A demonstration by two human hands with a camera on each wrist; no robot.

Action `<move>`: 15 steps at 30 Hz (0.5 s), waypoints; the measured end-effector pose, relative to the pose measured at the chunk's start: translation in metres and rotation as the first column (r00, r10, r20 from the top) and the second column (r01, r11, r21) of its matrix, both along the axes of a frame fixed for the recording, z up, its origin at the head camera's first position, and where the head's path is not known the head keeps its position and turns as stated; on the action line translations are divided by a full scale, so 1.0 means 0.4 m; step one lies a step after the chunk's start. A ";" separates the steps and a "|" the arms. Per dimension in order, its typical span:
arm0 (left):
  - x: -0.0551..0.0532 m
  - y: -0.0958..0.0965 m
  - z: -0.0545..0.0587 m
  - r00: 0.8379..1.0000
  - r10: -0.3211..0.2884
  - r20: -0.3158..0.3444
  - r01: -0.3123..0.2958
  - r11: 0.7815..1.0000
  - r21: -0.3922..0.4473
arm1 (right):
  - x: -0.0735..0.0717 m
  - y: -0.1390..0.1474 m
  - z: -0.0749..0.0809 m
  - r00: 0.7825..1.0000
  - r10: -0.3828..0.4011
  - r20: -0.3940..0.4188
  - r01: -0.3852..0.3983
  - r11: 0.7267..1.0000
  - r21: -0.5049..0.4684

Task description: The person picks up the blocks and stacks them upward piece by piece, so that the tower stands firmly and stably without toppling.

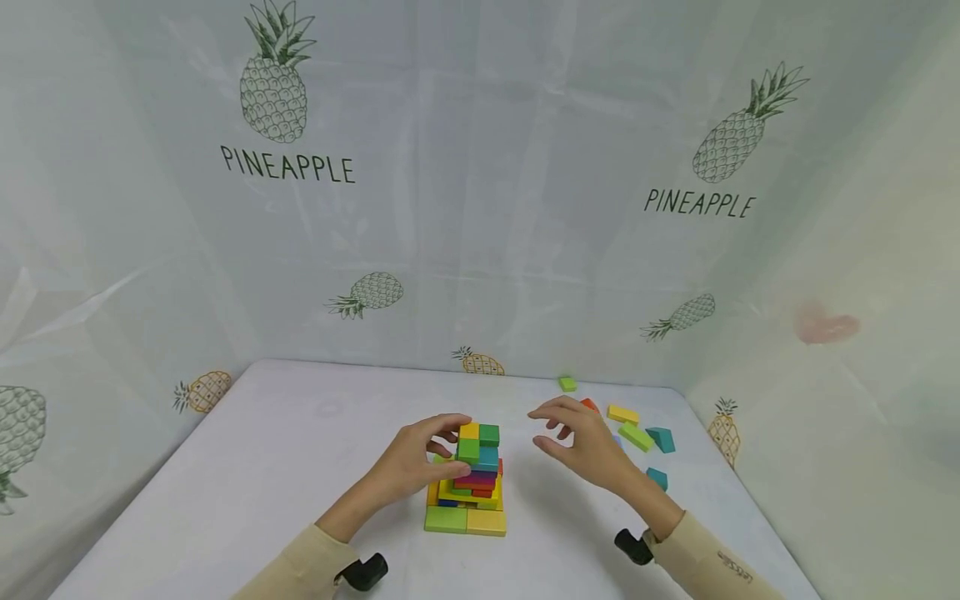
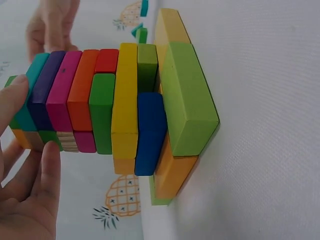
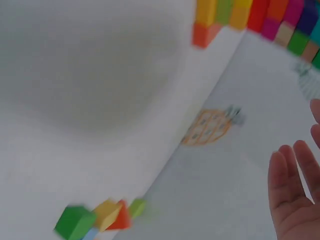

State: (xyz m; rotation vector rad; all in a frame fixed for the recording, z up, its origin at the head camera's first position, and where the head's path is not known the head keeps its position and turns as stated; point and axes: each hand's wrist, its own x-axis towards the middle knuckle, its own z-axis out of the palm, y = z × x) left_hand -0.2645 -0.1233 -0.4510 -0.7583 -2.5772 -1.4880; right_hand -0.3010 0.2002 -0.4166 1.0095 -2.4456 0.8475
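A tower of coloured wooden blocks (image 1: 485, 458) rises from a wider base with a light green slab (image 2: 192, 100) in it. My left hand (image 1: 416, 454) holds the upper part of the tower from the left, thumb at the front face and index finger by the yellow block (image 1: 469, 431) on top. In the left wrist view the thumb overlaps the teal block (image 2: 37, 95) and a fingertip meets the lower green block. To the right of the tower, my right hand (image 1: 581, 442) hovers with fingers loosely bent and nothing between them.
Loose blocks lie at the table's right rear, among them a yellow block (image 1: 623, 414), a lime block (image 1: 636, 437) and a teal block (image 1: 661, 439). Farther back is a small green block (image 1: 567, 384). A pineapple-printed curtain (image 1: 487, 208) hangs around the white table (image 1: 337, 433).
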 end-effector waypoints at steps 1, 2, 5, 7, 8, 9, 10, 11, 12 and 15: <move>0.000 -0.001 0.000 1.000 0.000 0.003 0.000 1.000 0.001 | -0.015 0.017 -0.003 1.000 -0.020 0.013 0.020 1.000 0.021; 0.000 -0.002 0.000 1.000 -0.001 0.004 0.001 1.000 0.004 | -0.031 0.034 -0.008 0.999 -0.038 0.021 0.037 0.998 0.042; 0.000 -0.003 0.000 1.000 0.000 0.007 0.000 1.000 0.004 | -0.083 0.083 -0.023 0.997 -0.078 0.031 0.074 0.992 0.099; 0.001 -0.003 0.000 1.000 0.004 0.010 -0.004 1.000 0.000 | -0.121 0.110 -0.033 0.995 -0.095 0.029 0.090 0.988 0.128; 0.001 -0.003 0.000 1.000 0.004 0.006 -0.004 1.000 -0.002 | -0.139 0.122 -0.037 0.994 -0.102 0.034 0.096 0.986 0.136; 0.001 -0.003 0.000 1.000 0.004 0.004 -0.004 1.000 -0.003 | -0.158 0.132 -0.040 0.993 -0.110 0.040 0.103 0.984 0.143; 0.002 -0.002 0.001 1.000 0.005 0.001 -0.005 1.000 -0.007 | -0.176 0.142 -0.043 0.992 -0.113 0.054 0.104 0.984 0.145; 0.002 -0.001 0.002 1.000 0.006 -0.002 -0.006 1.000 -0.010 | -0.193 0.149 -0.045 0.990 -0.124 0.072 0.112 0.982 0.150; 0.003 -0.001 0.002 1.000 0.007 -0.005 -0.007 1.000 -0.012 | -0.210 0.156 -0.049 0.987 -0.135 0.092 0.120 0.981 0.156; 0.002 0.002 0.004 1.000 0.005 -0.014 -0.005 1.000 -0.014 | -0.254 0.166 -0.056 0.976 -0.148 0.160 0.120 0.978 0.172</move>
